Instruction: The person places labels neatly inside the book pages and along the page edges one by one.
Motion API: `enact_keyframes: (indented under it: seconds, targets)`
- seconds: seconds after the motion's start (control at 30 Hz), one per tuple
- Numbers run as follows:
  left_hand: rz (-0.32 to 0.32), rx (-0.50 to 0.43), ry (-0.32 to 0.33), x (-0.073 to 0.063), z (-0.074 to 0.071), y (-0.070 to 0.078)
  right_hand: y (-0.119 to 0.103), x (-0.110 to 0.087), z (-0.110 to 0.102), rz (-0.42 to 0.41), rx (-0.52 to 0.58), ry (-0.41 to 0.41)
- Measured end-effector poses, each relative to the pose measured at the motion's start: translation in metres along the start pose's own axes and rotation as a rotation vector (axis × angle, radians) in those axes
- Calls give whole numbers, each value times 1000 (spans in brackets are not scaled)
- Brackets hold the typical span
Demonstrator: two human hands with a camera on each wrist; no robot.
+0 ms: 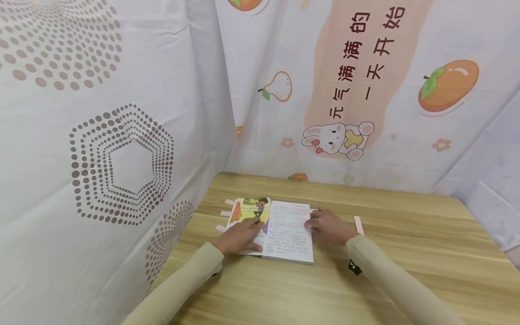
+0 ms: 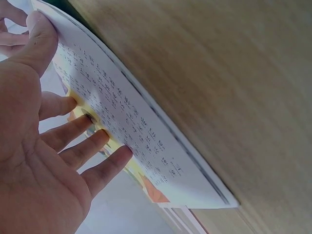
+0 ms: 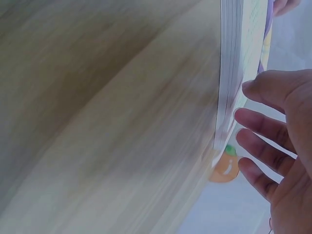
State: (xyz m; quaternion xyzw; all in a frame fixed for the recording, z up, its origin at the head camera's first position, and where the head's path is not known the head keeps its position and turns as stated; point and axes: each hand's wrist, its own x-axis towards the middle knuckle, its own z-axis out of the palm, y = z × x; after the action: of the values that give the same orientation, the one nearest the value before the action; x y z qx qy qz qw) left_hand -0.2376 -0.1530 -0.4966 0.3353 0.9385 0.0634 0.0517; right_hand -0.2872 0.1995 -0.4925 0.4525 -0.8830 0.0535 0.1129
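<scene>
An open book (image 1: 290,234) lies on the wooden table, with a colour picture of a child on its left page and printed text on the right. My left hand (image 1: 241,235) rests on the left page, its fingers spread and fairly straight in the left wrist view. At the book's right edge is my right hand (image 1: 330,226), thumb tip at the page edge and fingers loosely bent beside it in the right wrist view. A pale paper strip (image 1: 306,211) lies across the upper right page edge, close to the right fingertips.
Several pale strips (image 1: 226,213) stick out from the book's left side. Another strip (image 1: 359,225) lies on the table (image 1: 426,239) beyond the right wrist. White patterned curtains (image 1: 260,122) hang along the left and back.
</scene>
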Motion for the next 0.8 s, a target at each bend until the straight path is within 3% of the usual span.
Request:
enact_keyframes:
  seconds: [0.37, 0.6, 0.8]
  targets:
    - [2, 10, -3, 0, -3, 0, 24, -30, -13, 53, -87, 38]
    - [13, -16, 1, -2, -4, 2, 37, -53, -19, 8, -213, 50]
    - [14, -22, 3, -2, -5, 3, 42, -72, -22, 68, -133, 91]
